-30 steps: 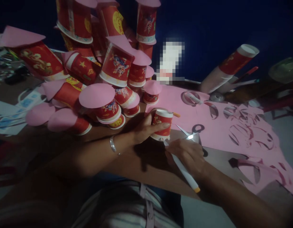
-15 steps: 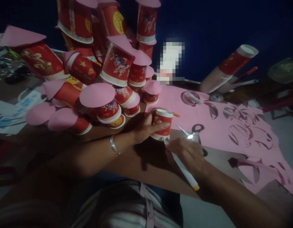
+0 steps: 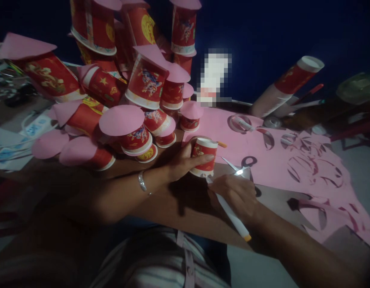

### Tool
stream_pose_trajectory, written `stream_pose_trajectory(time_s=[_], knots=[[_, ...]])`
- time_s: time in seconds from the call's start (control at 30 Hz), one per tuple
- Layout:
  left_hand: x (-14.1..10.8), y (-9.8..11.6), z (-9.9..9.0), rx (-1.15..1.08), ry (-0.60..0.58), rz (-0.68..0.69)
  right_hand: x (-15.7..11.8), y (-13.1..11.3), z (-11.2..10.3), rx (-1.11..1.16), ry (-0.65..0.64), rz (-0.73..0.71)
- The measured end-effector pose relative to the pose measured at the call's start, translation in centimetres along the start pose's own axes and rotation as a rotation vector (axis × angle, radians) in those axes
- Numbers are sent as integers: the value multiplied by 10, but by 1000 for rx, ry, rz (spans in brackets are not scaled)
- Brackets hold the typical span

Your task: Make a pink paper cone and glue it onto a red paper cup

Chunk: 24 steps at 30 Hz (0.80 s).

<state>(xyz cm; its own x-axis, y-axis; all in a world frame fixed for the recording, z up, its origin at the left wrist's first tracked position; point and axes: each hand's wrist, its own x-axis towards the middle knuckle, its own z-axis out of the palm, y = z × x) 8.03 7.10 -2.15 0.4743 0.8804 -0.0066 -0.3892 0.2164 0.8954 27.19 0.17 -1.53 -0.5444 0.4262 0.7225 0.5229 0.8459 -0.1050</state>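
Observation:
A red paper cup (image 3: pixel 205 149) with a white rim stands upright in my left hand (image 3: pixel 185 162), whose thumb lies across its front. My right hand (image 3: pixel 235 192) is closed around a white craft knife (image 3: pixel 233 216) with an orange end. The tip of the knife meets the cup's lower edge, where small notches show. Just beyond my right hand lie scissors (image 3: pixel 239 172) with black handles, their blades apart. An orange stick (image 3: pixel 222 144) lies behind the cup.
Many red cups with pink paper cones (image 3: pixel 122 120) are piled at the left and back. Pink paper (image 3: pixel 271 168) with cut scraps spreads to the right. A leaning stack of cups (image 3: pixel 289 86) is at the back right.
The whole view has shifted very slightly. Both hands, the cup and the knife keep almost the same places.

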Motion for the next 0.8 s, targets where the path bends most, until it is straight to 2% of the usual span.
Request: stream_pose_trajectory(time_s=[0.1, 0.8], knots=[[0, -1, 0, -1, 5, 1, 4, 0, 0, 6, 69, -2], [-1, -1, -2, 17, 41, -41, 5, -2, -2, 12, 46, -17]])
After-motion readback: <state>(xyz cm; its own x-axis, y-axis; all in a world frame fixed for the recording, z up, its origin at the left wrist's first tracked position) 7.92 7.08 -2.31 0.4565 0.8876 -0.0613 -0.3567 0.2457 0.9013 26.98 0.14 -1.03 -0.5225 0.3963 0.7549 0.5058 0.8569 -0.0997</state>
